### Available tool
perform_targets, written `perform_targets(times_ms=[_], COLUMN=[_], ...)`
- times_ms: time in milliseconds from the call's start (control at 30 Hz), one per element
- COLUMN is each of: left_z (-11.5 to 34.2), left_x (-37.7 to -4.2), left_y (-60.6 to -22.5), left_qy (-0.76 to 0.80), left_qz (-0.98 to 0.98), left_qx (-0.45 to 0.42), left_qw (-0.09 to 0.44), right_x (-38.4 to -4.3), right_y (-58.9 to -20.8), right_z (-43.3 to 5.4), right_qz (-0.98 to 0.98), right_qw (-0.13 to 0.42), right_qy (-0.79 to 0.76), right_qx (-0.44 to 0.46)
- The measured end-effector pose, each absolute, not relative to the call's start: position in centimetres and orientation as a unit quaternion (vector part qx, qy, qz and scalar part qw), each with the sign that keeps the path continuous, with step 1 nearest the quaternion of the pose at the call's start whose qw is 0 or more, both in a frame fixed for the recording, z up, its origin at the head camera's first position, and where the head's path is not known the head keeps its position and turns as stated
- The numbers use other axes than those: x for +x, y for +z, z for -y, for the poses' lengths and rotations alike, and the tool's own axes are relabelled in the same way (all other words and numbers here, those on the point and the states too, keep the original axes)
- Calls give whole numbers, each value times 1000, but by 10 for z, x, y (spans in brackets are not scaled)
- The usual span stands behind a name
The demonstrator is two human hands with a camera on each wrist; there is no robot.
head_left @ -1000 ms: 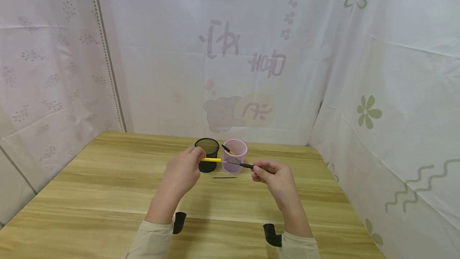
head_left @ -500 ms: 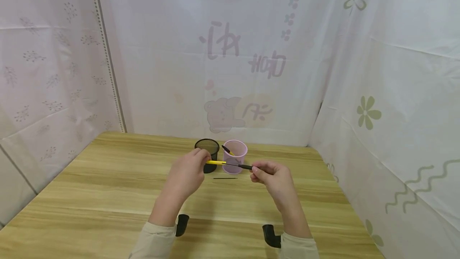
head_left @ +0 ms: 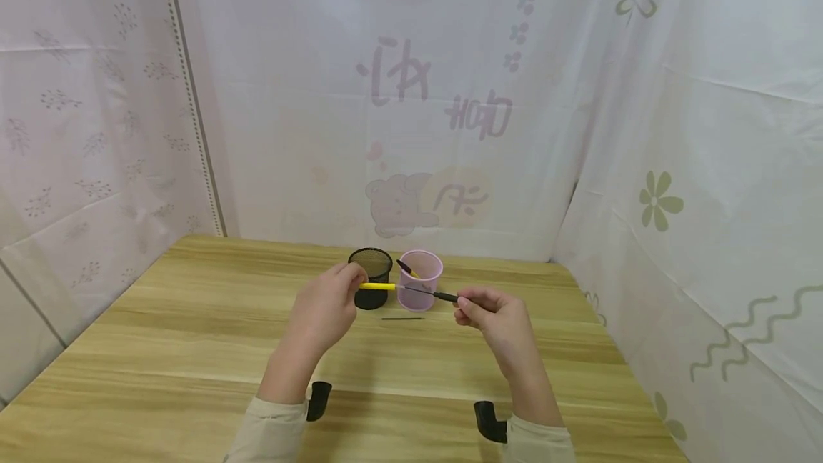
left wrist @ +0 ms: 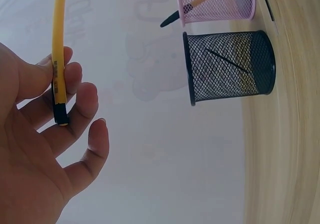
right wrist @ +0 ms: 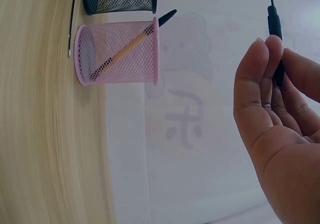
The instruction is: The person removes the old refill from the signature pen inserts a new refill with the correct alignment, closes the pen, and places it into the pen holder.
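My left hand (head_left: 324, 306) pinches a yellow pen barrel (head_left: 378, 286) between thumb and fingers. In the left wrist view its lower end is black. Facing it, my right hand (head_left: 500, 316) pinches a black pen grip section (head_left: 446, 297), with a thin refill (head_left: 419, 291) sticking out toward the barrel. The refill's pale end is at the mouth of the barrel; whether it is inside cannot be told. Both parts are held in the air in front of two mesh pen cups. Fingers cover part of the grip section in the right wrist view.
A black mesh cup (head_left: 371, 299) stands beside a pink mesh cup (head_left: 418, 300). A yellow and black pen (right wrist: 127, 49) leans in the pink one. A thin dark rod (head_left: 402, 319) lies on the wooden table (head_left: 193, 349) in front. Curtains hang behind and at the sides.
The barrel and grip section came closer together half a second ago, with less refill showing. Now they are farther apart again: my left hand moved left, my right slightly right.
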State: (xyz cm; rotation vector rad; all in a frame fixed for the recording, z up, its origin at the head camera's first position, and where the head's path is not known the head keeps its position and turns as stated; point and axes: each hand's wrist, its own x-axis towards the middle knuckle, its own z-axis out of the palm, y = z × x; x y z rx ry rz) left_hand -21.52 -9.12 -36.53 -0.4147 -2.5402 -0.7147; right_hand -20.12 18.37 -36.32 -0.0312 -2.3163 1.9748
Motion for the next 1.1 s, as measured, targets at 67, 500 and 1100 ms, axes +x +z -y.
perform_targets(times_ms=[67, 500, 1100], left_z=[91, 89, 75], left_x=[-215, -213, -212], left_y=[-366, -365, -368], left_qy=[-257, -258, -268], left_qz=[925, 926, 914], left_qx=[-151, -156, -195], left_qw=[236, 228, 236], right_x=[-201, -201, -201], right_y=[-363, -364, -364], right_z=[-184, -183, -174], right_qz=[760, 764, 762], right_qw=[47, 44, 41], right_qy=[648, 644, 646], right_qx=[-12, -4, 22])
